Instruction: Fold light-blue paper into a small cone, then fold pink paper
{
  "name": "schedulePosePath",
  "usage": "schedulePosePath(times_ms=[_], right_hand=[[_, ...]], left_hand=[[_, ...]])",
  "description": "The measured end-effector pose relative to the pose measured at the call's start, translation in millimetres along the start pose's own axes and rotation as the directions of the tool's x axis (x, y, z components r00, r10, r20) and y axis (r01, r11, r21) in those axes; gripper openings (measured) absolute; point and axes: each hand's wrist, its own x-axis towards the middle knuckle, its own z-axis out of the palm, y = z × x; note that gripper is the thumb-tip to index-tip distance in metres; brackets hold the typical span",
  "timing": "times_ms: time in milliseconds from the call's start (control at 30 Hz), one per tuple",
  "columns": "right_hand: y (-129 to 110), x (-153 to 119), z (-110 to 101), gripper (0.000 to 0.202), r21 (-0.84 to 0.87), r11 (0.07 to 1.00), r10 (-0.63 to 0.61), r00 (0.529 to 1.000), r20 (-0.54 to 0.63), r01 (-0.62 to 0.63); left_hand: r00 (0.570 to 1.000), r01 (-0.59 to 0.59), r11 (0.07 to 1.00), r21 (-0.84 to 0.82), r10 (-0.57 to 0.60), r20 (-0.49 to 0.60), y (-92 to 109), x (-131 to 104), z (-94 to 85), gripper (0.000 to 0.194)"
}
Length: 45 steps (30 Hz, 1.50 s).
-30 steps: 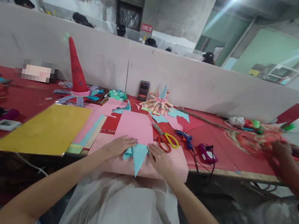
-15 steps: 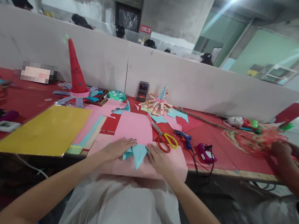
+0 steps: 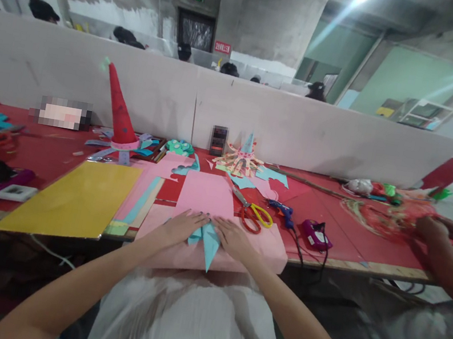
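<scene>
A light-blue sheet of paper (image 3: 209, 245), folded or rolled into a point towards me, lies over the pink paper (image 3: 257, 244) at the table's front edge. My left hand (image 3: 184, 227) has its fingers closed on the far left part of the blue paper. From the other side, my right hand (image 3: 235, 237) grips its far right part; the fingertips of both hands nearly meet. Both thumbs are hidden. Just beyond my right hand lie scissors (image 3: 252, 211) with one red and one yellow handle.
On the left are a yellow sheet (image 3: 74, 196) and a red paper cone (image 3: 119, 108). A blue glue gun (image 3: 282, 211) and purple box (image 3: 315, 235) with cords lie right. A small blue-topped cone (image 3: 248, 147) stands behind. A co-worker's hands (image 3: 433, 230) handle red strands.
My hands have come closer together over the blue paper, and its pointed end has shifted slightly towards me. The whole view has moved a little.
</scene>
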Motion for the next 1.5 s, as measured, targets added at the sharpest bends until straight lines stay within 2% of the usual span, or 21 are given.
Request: schedulePosePath(times_ms=[133,267,367,700,900,1067,1233,1333,1500], right_hand=[[2.9,-0.9,11.1,0.043,0.070,0.996,-0.049,0.998,0.030,0.047],[5.0,-3.5,9.7,0.043,0.069,0.996,-0.062,0.997,0.036,0.059],[4.8,-3.5,8.9,0.042,0.056,0.997,-0.062,0.998,0.028,0.060],[5.7,-3.6,13.4,0.043,0.052,0.997,-0.052,0.998,0.026,0.050],[7.2,-4.2,16.2,0.044,0.038,0.998,-0.058,0.998,0.021,0.057],[6.7,-3.9,15.3,0.043,0.032,0.998,-0.055,0.998,0.029,0.054],[6.8,-3.9,14.5,0.043,0.027,0.998,-0.056,0.998,0.030,0.055],[5.8,-3.6,13.8,0.043,0.018,0.999,-0.048,0.998,0.033,0.047],[1.4,-0.8,11.0,0.043,-0.008,0.999,-0.042,0.999,0.021,0.043]], left_hand=[[1.000,-0.010,0.998,-0.063,0.009,-0.021,-4.5,-0.3,5.9,0.067],[0.993,-0.011,0.985,-0.174,-0.010,-0.120,-11.1,-5.9,12.4,0.051],[0.989,-0.015,0.980,-0.198,-0.015,-0.149,-12.9,-13.3,11.1,0.045],[0.992,-0.096,0.980,-0.175,0.079,-0.101,-23.7,-25.4,0.8,0.041],[0.990,-0.143,0.941,-0.307,0.138,-0.039,-29.1,-40.1,-7.8,0.046],[0.986,-0.160,0.892,-0.423,0.166,-0.022,-30.4,-42.1,-18.7,0.050],[0.985,-0.158,0.792,-0.589,0.168,-0.039,-35.3,-43.4,-17.5,0.050],[0.993,-0.110,0.706,-0.700,0.107,-0.047,-33.4,-43.6,-18.8,0.042],[0.993,0.050,0.594,-0.803,-0.119,-0.026,-24.7,-37.2,-26.3,0.028]])
